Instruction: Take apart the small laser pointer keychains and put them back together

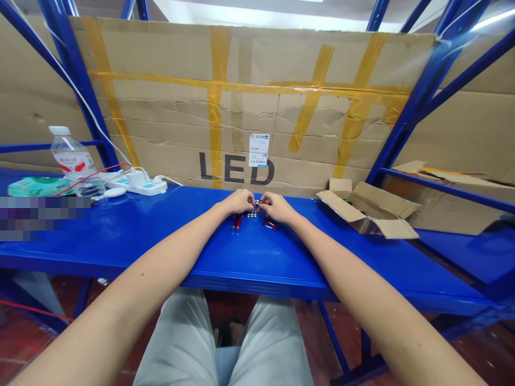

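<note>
Both hands work close together near the back middle of the blue tabletop. My left hand is closed in a pinch at a small red and silver item, too small to name. My right hand pinches from the other side of that spot, its fingertips nearly meeting the left ones. Just below the fingers lie several small shiny round silver pieces. Two slim tubes, one of them a red tube, lie beneath my left hand. A red carabiner-like clip rests under my right hand.
An open cardboard box stands at the right. On the left are a plastic bottle, a green packet and a white power strip with cables. A large taped cardboard sheet closes off the back, between blue posts.
</note>
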`<state>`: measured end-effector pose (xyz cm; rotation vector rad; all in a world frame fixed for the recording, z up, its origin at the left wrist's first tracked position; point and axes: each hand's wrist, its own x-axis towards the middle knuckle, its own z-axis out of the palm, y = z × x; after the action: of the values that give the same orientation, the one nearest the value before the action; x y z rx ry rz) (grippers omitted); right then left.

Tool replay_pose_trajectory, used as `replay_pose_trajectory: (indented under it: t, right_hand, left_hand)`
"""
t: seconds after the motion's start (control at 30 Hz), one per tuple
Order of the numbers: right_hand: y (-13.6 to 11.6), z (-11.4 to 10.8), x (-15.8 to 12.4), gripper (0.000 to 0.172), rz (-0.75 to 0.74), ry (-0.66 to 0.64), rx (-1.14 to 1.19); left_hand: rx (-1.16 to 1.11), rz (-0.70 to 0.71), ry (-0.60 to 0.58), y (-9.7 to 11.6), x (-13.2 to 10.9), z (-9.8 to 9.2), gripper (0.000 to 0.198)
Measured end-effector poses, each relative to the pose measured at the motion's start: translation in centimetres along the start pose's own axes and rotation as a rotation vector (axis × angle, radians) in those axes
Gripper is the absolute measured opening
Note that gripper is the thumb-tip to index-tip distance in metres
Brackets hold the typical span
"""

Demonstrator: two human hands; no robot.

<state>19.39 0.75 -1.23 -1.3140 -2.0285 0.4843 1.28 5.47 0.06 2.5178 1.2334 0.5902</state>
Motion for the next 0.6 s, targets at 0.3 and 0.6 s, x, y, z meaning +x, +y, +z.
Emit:
replay_pose_trajectory:
  t: [0.3,0.6]
  right_hand:
    - [-0.2,0.1,-0.1,0.01,0.01,-0.03,0.099]
    - [-0.7,-1.6,-0.4,0.012,0.014,0.063,0.159]
  left_hand:
    - [-0.081,-0.002,-0.022,0.1,-0.6,-0.3,0.02]
    - [-0.042,-0.157,0.031,-0.2,-1.6,-3.0,0.02]
